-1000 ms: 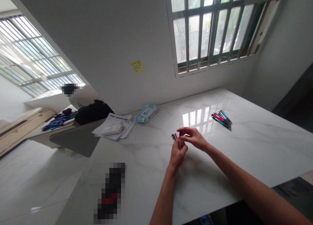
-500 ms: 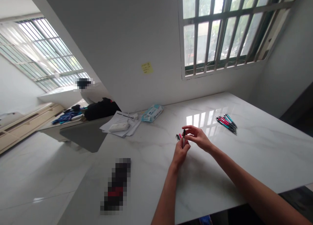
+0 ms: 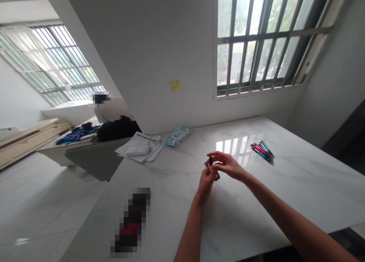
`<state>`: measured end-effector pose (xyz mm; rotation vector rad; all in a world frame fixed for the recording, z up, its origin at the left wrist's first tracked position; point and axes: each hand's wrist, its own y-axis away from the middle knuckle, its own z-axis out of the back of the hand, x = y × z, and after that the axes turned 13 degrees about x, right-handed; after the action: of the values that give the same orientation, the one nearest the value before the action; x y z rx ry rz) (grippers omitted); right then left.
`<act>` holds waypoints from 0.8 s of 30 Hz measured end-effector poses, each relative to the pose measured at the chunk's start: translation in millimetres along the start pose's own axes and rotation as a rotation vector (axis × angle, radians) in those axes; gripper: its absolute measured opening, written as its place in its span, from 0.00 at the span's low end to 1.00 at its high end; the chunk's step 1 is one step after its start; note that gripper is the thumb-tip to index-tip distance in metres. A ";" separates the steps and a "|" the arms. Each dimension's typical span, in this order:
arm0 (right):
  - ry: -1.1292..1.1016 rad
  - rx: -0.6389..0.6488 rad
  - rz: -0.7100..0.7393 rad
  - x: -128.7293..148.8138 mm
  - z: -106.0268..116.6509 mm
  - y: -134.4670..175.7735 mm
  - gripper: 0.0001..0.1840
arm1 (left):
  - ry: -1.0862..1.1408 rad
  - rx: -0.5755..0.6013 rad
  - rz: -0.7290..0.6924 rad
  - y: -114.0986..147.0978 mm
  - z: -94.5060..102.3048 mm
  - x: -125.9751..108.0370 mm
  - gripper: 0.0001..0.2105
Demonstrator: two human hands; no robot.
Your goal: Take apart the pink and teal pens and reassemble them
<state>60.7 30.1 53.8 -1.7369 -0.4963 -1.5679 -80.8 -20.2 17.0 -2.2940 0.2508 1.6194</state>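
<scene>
Upright in the fingers of my left hand [image 3: 205,183] is a pen with a dark top end [image 3: 211,161]; its lower part is mostly covered by the hand. My right hand [image 3: 229,167] is bent around the top of the same pen, its fingertips at the dark end. Just behind my left hand, the tip of another pen [image 3: 206,164] shows, mostly hidden. To the right, a small pile of pens [image 3: 262,152] in red, teal and black lies on the marble-patterned table [image 3: 242,212].
Papers [image 3: 134,143] with a white case [image 3: 138,151] on them and a blue-white wipes packet [image 3: 178,136] lie along the wall. A blurred dark object [image 3: 132,220] is at the front left. A person [image 3: 110,109] sits at another table beyond.
The view has tilted slightly, so the scene sits a little lower. My right fingers have come closer around the pen's dark end; my left hand still holds the pen.
</scene>
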 end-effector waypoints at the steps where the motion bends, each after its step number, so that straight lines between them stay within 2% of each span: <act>1: 0.015 -0.036 -0.005 -1.7 -0.2 -0.7 0.22 | -0.005 0.002 -0.003 -0.1 0.4 0.9 0.13; 3: 0.025 -0.091 -0.015 -4.1 0.0 -2.0 0.21 | 0.005 0.008 -0.012 -0.5 0.8 2.4 0.12; 6: -0.019 -0.070 -0.014 -0.4 1.8 -2.6 0.24 | 0.023 0.017 -0.013 -1.4 0.5 2.6 0.14; 11: -0.031 -0.121 0.044 24.5 6.6 -6.4 0.27 | -0.050 0.048 0.038 -2.9 1.9 2.4 0.20; 18: 0.052 -0.216 0.155 60.8 21.7 -20.6 0.25 | -0.083 0.094 0.014 -4.0 5.7 7.8 0.14; 21: 0.122 -0.328 0.154 48.2 32.1 -20.4 0.27 | 0.003 0.059 -0.010 -3.9 5.0 7.3 0.13; 24: 0.308 -0.413 0.018 8.6 41.6 -13.3 0.26 | 0.050 0.010 -0.033 -2.9 4.6 4.1 0.12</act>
<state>81.3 67.6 66.1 -1.7333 -0.0011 -1.9844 -82.6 -15.6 12.2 -2.3211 0.2309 1.5439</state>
